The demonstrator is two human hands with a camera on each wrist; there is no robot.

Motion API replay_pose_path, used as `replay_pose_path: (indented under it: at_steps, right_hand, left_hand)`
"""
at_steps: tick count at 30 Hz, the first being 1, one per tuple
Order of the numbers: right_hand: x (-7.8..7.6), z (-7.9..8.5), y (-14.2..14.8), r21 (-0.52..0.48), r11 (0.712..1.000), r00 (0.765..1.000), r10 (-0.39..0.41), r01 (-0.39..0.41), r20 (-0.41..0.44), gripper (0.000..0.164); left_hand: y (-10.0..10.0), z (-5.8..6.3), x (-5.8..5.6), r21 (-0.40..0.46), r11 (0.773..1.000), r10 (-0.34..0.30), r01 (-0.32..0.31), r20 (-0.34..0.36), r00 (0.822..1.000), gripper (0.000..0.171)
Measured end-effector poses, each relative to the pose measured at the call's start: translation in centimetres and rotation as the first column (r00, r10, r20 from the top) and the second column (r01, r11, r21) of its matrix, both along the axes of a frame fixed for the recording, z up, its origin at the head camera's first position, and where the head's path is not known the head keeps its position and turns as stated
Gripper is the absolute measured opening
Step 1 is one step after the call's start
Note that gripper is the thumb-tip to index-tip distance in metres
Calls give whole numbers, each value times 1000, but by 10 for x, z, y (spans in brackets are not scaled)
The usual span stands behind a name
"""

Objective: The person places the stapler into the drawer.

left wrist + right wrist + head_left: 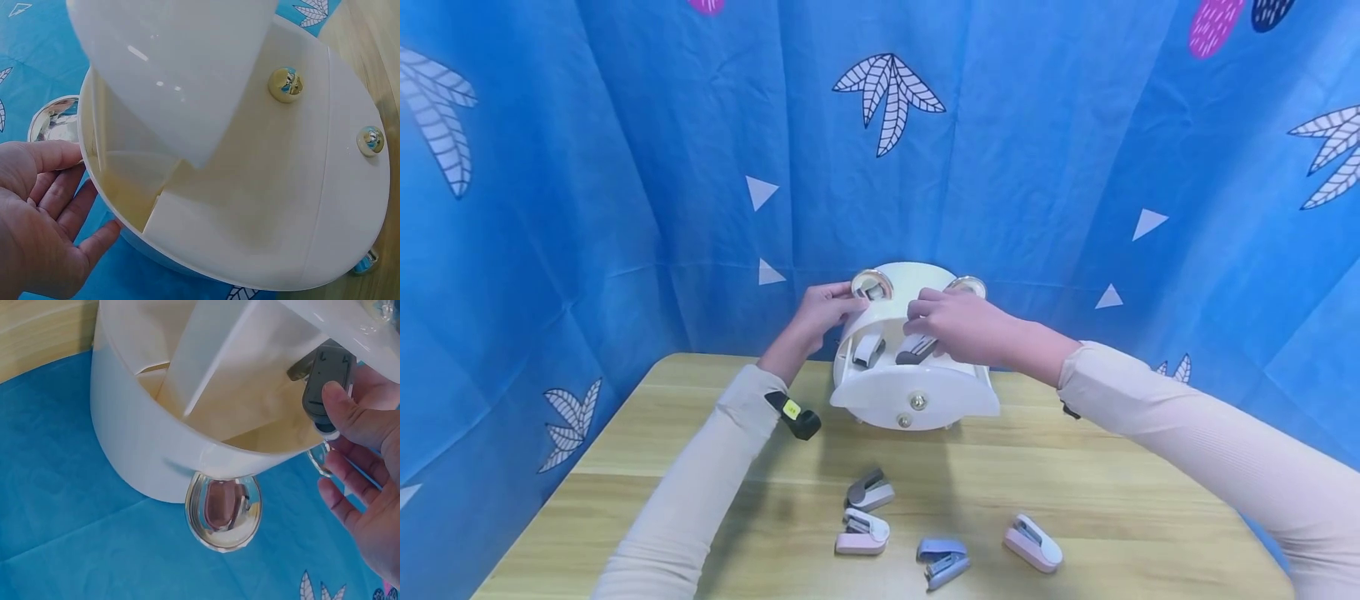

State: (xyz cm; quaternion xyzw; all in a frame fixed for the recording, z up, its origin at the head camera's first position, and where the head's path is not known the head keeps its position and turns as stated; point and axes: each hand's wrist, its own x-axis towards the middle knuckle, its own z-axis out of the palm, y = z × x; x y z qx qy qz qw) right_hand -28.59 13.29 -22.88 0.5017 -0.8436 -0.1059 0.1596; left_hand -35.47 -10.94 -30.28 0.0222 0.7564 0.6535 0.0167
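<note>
A white rounded container with gold knobs stands on the table, its front tilted out and its inside exposed. My right hand grips a dark grey stapler over the opening. In the right wrist view, the thumb lies on the stapler close to the container's rim. At the opposite side, my left hand touches the outer wall beside a shiny round fitting. Its fingers reach the rim fairly straight in the left wrist view.
Nearer me on the wooden table lie a grey and white stapler, a pink and white stapler, a blue-purple stapler and another pink one. Blue patterned curtain hangs close behind the container.
</note>
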Motion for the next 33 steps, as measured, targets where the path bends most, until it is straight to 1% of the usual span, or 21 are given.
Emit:
replay_pose_path:
  at_steps: [5, 9, 17, 21, 27, 33]
  right_hand:
    - [-3, -2, -5, 16, 1000, 999, 3, -4, 48, 40]
    - [-5, -4, -9, 42, 999, 998, 7, -9, 56, 41]
    - [-5, -4, -13, 81, 997, 999, -10, 7, 40, 44]
    - [-7, -5, -11, 82, 997, 999, -9, 6, 36, 44]
    - [-8, -5, -7, 63, 998, 1000, 22, -23, 14, 36]
    - [-8, -4, -6, 75, 997, 1000, 6, -6, 9, 39]
  left_hand:
    - [0, 0, 1, 5, 1000, -6, 6, -4, 1000, 48]
    - [0, 1, 1, 7, 1000, -12, 12, -3, 1000, 49]
    - [0, 2, 3, 23, 1000, -16, 16, -13, 1000, 49]
    - [0, 1, 3, 28, 999, -17, 17, -15, 1000, 49]
    - [0, 0, 3, 24, 1000, -14, 15, -16, 1000, 48]
    - [0, -1, 2, 30, 1000, -11, 11, -14, 1000, 48]
